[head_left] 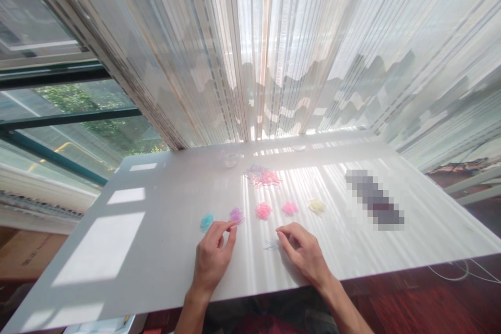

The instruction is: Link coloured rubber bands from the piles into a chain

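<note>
My left hand (215, 251) is pinched closed just below the purple pile (237, 215); what its fingertips hold, if anything, is too small to make out. A teal pile (207, 222) lies just beyond its knuckles. My right hand (300, 248) has thumb and forefinger drawn together, and anything between them is too small to tell. Beside its thumb lie a few pale blue strands (271, 245). Farther off sit a coral pink pile (263, 211), a bright pink pile (290, 209) and a pale yellow pile (316, 206). Behind them spreads a larger mixed pink and blue heap (263, 176).
The white table (164, 250) carries a clear round container (229, 157) and a clear lid-like disc (299, 148) toward the back. A blurred-out dark object (376, 200) lies at the right. Sheer curtains (266, 52) hang along the far edge, with a window at left.
</note>
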{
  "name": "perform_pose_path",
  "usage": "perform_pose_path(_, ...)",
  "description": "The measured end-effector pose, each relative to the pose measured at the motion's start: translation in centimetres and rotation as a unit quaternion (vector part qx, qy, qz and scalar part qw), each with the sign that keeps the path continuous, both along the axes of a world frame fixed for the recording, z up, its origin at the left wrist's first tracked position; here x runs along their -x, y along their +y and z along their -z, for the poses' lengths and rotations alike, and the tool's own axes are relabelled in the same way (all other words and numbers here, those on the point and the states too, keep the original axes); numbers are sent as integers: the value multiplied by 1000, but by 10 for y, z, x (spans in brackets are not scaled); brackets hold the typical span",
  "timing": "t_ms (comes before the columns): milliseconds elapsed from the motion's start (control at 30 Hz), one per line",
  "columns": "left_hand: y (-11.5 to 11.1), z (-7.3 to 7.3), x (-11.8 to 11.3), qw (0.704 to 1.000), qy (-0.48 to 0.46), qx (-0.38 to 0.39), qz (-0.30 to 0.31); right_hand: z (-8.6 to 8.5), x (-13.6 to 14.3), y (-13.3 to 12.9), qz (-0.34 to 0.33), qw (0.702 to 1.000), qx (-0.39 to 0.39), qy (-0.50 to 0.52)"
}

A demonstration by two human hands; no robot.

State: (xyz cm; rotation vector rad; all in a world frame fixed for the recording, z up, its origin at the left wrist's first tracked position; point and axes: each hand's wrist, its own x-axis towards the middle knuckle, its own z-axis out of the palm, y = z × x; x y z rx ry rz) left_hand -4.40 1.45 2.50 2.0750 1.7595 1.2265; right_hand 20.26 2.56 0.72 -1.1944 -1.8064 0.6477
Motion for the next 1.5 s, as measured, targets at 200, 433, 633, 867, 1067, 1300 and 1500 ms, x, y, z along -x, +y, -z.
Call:
perform_pose_path(200, -20, 12, -32, 987, 80, 50, 130, 1, -5, -14, -54, 996, -22, -71)
perform_pose_path(433, -19, 22, -45, 984, 117, 39, 130, 10, -2, -20, -42, 992, -26, -119)
perform_pose_path(633, -19, 26, -47, 986, 101, 35, 131, 15, 0, -17, -39, 991, -55, -118)
perform_pose_path(867, -20, 22, -43, 988, 45, 49, 139, 16, -2, -16, -20, 996, -71, -50)
perform_pose_path(1067, -21, 25, -41, 991, -19, 24, 132, 21, -1, -18, 20, 997, -67, -29)
perform_pose_path(1300, -21, 24, -41, 988, 27, 41, 145, 18, -1, -21, 15, 999, -35, -26)
perform_pose_path(1500, -21, 20, -44, 988, 44, 54, 139, 15, -2, -21, 0, 999, -27, -27)
